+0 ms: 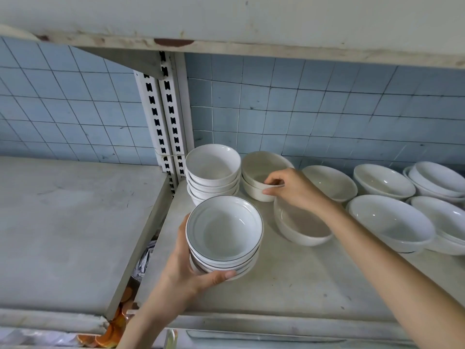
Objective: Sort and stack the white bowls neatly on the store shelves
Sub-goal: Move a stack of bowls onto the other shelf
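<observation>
Both hands are engaged on bowls on the right shelf (289, 293). Left hand (182, 269) grips the rimmed stack (224, 229), which stands forward of the post (167, 117) and slightly to its right. The thumb curls round the near base, and the fingers pass behind the far-left side, out of view. This wrap grip suits supporting several nested bowls as one unit. Whether the stack rests on the shelf or is just lifted cannot be determined. The left forearm rises from below, wrist bent inward toward the stack. Right hand (297, 187) pinches the near rim of the top bowl of the cream pair (261, 167), one digit against the outer wall and the others curled over the rim. A rim pinch is judged adequate for one light bowl. The cream pair stands farther right of the post, and the plain stack (212, 167) sits between it and the post, just beside the post base. The right forearm reaches in diagonally from the lower right, passing over a single cream bowl (302, 230). Wide bowls (388, 222), single and in low stacks, lie farthest right of the post. Grouping by type appears to be the intent, since like bowls nest stably and mixed ones do not.
</observation>
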Demonstrator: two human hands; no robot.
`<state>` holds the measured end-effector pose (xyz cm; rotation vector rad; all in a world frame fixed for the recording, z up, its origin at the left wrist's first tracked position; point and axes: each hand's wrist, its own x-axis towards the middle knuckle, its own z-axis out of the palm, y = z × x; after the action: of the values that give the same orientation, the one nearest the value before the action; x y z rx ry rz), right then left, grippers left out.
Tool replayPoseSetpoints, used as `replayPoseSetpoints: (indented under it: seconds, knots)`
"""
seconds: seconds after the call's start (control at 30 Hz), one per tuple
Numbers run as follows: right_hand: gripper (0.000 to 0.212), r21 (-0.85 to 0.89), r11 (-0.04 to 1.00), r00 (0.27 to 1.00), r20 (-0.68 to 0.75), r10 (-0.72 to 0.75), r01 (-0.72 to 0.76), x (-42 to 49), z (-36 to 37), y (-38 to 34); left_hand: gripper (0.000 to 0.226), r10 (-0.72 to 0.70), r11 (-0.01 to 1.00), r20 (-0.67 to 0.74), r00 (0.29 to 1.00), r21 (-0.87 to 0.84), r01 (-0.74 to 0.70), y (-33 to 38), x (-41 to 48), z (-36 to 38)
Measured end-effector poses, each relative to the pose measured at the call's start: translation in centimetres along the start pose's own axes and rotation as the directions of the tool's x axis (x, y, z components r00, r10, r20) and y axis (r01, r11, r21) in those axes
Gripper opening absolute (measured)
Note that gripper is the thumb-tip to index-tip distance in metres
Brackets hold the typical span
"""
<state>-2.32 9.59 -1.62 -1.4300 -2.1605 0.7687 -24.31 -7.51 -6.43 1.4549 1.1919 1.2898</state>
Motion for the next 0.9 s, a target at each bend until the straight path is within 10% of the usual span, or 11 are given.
replayPoseSetpoints:
  seconds: [0.9]
  knots:
    - [0.012,0.074,0.978,0.895,-0.420,-0.148,0.196,-2.9,-4.2,-1.8,0.097,0.017,1.000,0.002,1.000,-0.009,-0.017,0.0,0.0,0.1]
